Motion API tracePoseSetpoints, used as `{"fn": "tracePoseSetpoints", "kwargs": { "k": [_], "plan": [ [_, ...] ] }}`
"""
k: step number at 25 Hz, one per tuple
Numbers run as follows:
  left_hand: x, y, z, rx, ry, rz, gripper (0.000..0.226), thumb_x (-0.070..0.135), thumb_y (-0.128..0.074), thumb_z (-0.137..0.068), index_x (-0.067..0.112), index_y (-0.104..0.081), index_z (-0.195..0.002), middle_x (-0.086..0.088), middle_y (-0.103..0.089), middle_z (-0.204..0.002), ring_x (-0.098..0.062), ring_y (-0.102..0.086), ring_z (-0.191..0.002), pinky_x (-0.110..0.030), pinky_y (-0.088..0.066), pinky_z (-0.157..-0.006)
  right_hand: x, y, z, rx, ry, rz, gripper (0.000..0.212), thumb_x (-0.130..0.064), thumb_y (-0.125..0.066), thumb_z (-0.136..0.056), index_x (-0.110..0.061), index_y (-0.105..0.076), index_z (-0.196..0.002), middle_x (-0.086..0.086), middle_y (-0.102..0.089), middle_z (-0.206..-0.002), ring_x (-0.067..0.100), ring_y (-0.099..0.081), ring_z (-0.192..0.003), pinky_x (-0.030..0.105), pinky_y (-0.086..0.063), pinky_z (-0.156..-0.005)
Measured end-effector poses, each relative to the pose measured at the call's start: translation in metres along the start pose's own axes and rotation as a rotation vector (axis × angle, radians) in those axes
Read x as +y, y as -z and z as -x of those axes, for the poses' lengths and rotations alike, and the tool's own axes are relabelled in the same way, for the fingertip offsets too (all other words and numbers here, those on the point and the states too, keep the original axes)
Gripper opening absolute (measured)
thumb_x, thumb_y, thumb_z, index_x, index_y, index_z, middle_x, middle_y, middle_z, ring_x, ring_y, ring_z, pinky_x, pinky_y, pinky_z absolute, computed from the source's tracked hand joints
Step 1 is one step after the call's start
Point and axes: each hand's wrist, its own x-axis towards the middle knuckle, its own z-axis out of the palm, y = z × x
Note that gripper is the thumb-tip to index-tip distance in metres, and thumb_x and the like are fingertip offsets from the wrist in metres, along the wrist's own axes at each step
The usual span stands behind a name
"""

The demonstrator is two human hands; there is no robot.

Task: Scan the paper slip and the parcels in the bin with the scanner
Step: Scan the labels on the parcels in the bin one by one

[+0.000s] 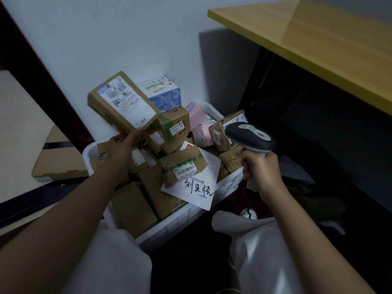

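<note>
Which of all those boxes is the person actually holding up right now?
The long brown box with the big white shipping label, lifted above the bin by the left hand. Every other parcel lies in the bin; the right hand grips the scanner.

A single head-worn wide-angle view looks steeply down and forward, close over the bin at centre. The table edge crosses at 1 o'clock; both forearms enter from 6 o'clock.

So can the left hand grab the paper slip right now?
Probably not yet: the left hand is full, holding up a brown parcel, and another small parcel lies on the paper slip.
</note>
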Motion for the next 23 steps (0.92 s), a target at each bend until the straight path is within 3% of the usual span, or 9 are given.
{"fn": "tracePoseSetpoints", "kwargs": {
  "k": [3,5,7,9,11,13,17,20,23],
  "plan": [
    [0.005,0.001,0.007,0.044,0.114,0.038,0.051,0.048,-0.066,-0.084,0.013,-0.066,-0.121,0.000,-0.075,-0.104,-0.015,-0.071,-0.093,-0.021,-0.051,-0.064,0.001,-0.001,0.001,-0.005,0.008,0.009,0.016,-0.003,-0.067,-0.082,-0.002,-0.055,-0.071,0.015,-0.040,-0.057,0.020,-0.035,-0.042,0.030,-0.031,-0.044],
    [0.009,-0.004,0.015,0.015,0.205,0.083,0.031,0.040,-0.053,-0.095,0.019,-0.075,-0.087,0.009,-0.073,-0.059,-0.003,-0.068,-0.052,-0.014,-0.046,-0.041,0.001,-0.002,0.000,-0.001,0.005,0.009,0.016,-0.004,-0.068,-0.081,-0.002,-0.055,-0.071,0.016,-0.040,-0.059,0.020,-0.034,-0.043,0.031,-0.031,-0.044],
    [0.018,-0.010,0.028,0.042,0.262,0.080,0.032,0.035,-0.050,-0.097,0.021,-0.065,-0.072,0.010,-0.060,-0.036,-0.004,-0.059,-0.034,-0.013,-0.040,-0.030,0.001,-0.001,-0.001,0.002,-0.007,0.005,0.015,-0.005,-0.069,-0.080,-0.002,-0.056,-0.072,0.016,-0.040,-0.061,0.021,-0.034,-0.045,0.031,-0.031,-0.046],
    [0.008,-0.006,0.017,0.074,0.348,0.067,0.027,0.035,-0.055,-0.095,0.016,-0.053,-0.076,0.002,-0.064,-0.047,-0.012,-0.060,-0.053,-0.020,-0.048,-0.041,0.002,0.000,-0.003,-0.003,-0.018,0.000,0.014,-0.004,-0.068,-0.081,-0.001,-0.057,-0.073,0.016,-0.039,-0.060,0.020,-0.035,-0.044,0.032,-0.032,-0.047],
    [0.001,0.001,0.008,0.090,0.429,0.052,0.027,0.041,-0.063,-0.088,0.016,-0.054,-0.085,-0.003,-0.063,-0.077,-0.015,-0.057,-0.071,-0.025,-0.049,-0.059,0.002,0.000,-0.004,-0.005,-0.022,0.000,0.015,-0.003,-0.066,-0.082,-0.002,-0.056,-0.072,0.015,-0.039,-0.057,0.019,-0.036,-0.042,0.031,-0.032,-0.045],
    [-0.004,0.001,0.005,0.065,0.540,-0.023,0.038,0.051,-0.068,-0.078,0.018,-0.059,-0.094,-0.003,-0.065,-0.094,-0.017,-0.061,-0.084,-0.029,-0.047,-0.068,0.003,0.000,-0.004,-0.003,-0.022,0.000,0.017,-0.003,-0.066,-0.082,-0.002,-0.055,-0.069,0.014,-0.039,-0.055,0.019,-0.036,-0.042,0.031,-0.032,-0.044],
    [-0.004,-0.007,0.005,0.032,0.645,-0.137,0.050,0.055,-0.065,-0.080,0.010,-0.054,-0.098,-0.010,-0.058,-0.088,-0.022,-0.056,-0.073,-0.031,-0.047,-0.067,0.005,0.001,-0.007,0.001,-0.036,-0.003,0.021,-0.006,-0.068,-0.081,-0.004,-0.054,-0.065,0.013,-0.040,-0.054,0.019,-0.037,-0.042,0.030,-0.033,-0.045],
    [-0.005,-0.009,0.006,0.064,0.688,-0.116,0.057,0.054,-0.069,-0.078,0.013,-0.054,-0.114,-0.009,-0.060,-0.108,-0.024,-0.062,-0.096,-0.035,-0.051,-0.092,0.005,0.003,-0.008,-0.001,-0.047,-0.005,0.021,-0.007,-0.069,-0.080,-0.005,-0.054,-0.065,0.012,-0.041,-0.055,0.019,-0.037,-0.043,0.030,-0.033,-0.045],
    [-0.007,-0.007,0.000,0.127,0.698,-0.053,0.059,0.048,-0.071,-0.080,0.013,-0.053,-0.124,-0.009,-0.058,-0.124,-0.026,-0.058,-0.116,-0.038,-0.052,-0.095,0.006,0.003,-0.009,0.007,-0.051,-0.006,0.022,-0.006,-0.069,-0.080,-0.007,-0.054,-0.064,0.011,-0.042,-0.054,0.019,-0.037,-0.042,0.029,-0.033,-0.045]
  ]
}}
